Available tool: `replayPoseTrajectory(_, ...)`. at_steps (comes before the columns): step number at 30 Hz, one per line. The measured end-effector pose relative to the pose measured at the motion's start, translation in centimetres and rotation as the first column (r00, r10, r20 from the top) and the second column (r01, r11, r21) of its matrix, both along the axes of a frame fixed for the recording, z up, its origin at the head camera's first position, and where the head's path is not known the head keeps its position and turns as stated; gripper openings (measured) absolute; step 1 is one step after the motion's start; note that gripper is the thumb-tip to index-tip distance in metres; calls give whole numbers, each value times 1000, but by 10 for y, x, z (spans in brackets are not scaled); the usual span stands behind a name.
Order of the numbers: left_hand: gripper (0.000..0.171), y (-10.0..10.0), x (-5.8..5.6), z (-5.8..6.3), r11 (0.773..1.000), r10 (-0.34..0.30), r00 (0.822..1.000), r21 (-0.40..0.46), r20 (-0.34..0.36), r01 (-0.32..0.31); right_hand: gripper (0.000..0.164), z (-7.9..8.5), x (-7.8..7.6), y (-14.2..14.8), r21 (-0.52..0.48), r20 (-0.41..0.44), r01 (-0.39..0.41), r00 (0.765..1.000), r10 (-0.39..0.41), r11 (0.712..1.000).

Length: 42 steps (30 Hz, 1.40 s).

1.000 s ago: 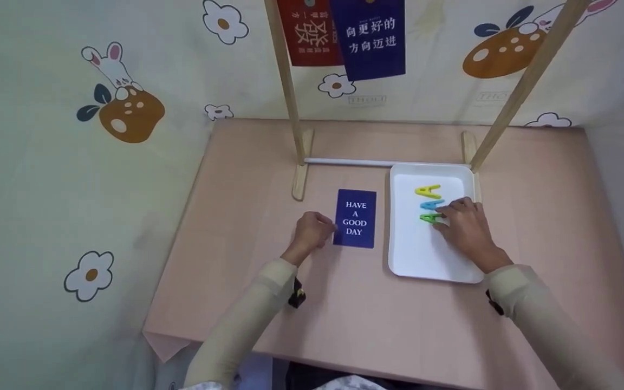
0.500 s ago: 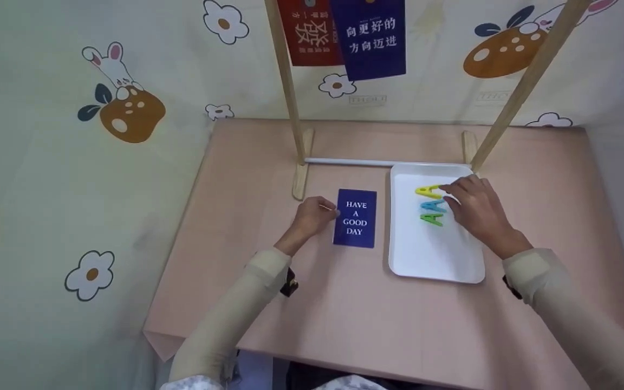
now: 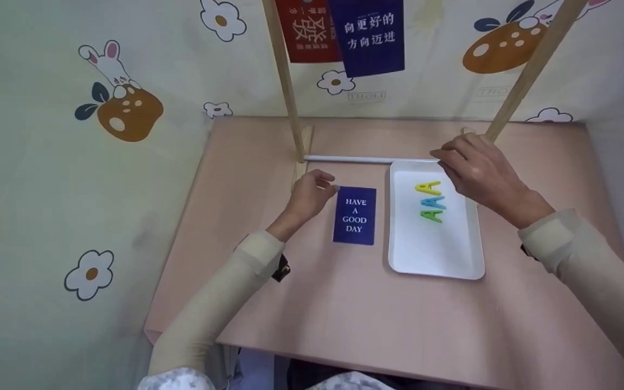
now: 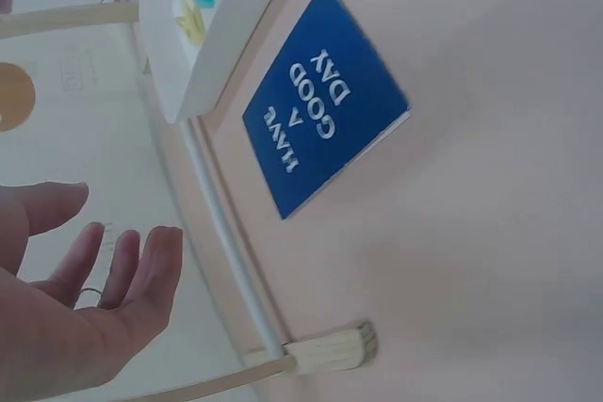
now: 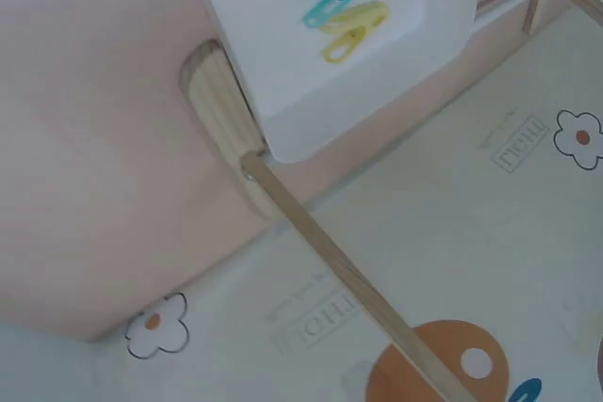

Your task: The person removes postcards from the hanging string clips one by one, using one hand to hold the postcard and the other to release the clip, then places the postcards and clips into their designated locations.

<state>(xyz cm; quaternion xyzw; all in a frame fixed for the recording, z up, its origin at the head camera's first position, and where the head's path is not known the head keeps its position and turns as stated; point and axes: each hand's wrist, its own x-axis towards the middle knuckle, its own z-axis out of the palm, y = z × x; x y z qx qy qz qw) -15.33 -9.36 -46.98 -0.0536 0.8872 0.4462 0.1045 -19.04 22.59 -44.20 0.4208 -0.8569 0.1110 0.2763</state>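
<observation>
My left hand (image 3: 310,196) hovers just left of a blue card (image 3: 355,233) printed "HAVE A GOOD DAY", fingers loosely bent and holding nothing. In the left wrist view the same hand (image 4: 104,298) shows a ring and a gap between thumb and fingers; the card (image 4: 330,91) lies flat beyond it. Above the far right corner of a white tray (image 3: 436,249) is my right hand (image 3: 477,168), fingers loosely bent, with nothing seen in them. In the tray lie a yellow clothespin (image 3: 427,188), a blue clothespin (image 3: 433,202) and a green clothespin (image 3: 431,216). The right wrist view does not show the hand.
A wooden rack stands at the back, with a left post (image 3: 285,81), a right post (image 3: 534,70) and a white lower bar (image 3: 350,158). A red card (image 3: 312,32) and a blue card with Chinese text (image 3: 371,38) hang in it. A patterned sheet covers the wall behind.
My right hand has moved away from the clothespins, up past the tray's far edge. The left hand has moved away from me along the card's left side. Clothespins and card stayed put.
</observation>
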Motion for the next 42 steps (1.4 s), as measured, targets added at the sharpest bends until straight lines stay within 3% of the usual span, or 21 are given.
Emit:
replayPoseTrajectory(5, 19, 1, -7, 19, 999, -31, 994, 8, -102, 32, 30, 35, -10, -9, 6, -88, -34, 996, 35, 999)
replayPoseTrajectory(10, 19, 2, -13, 39, 994, -95, 982, 30, -165, 102, 31, 69, -19, -14, 124, -164, -5, 986, 25, 992)
replayPoseTrajectory(17, 28, 5, -23, 71, 992, -95, 978, 68, -186, 110, 41, 113, -31, -21, 304, -293, 80, 956, 13, 949)
replayPoseTrajectory(23, 47, 8, -32, 91, 996, -72, 981, 45, -178, 81, 48, 144, -41, -33, 333, -328, 98, 944, 18, 938)
replayPoseTrajectory(28, 56, 12, -42, 101, 997, -36, 981, 58, -188, 48, 54, 167, -49, -42, 368, -351, 145, 937, -7, 918)
replayPoseTrajectory(35, 60, 15, -54, 105, 998, -49, 976, 13, -214, 53, 65, 185, -58, -55, 391, -355, 175, 934, -27, 904)
replayPoseTrajectory(42, 58, 14, -69, 115, 999, -50, 965, 6, -257, 54, 86, 211, -62, -71, 408, -323, 274, 935, -143, 871)
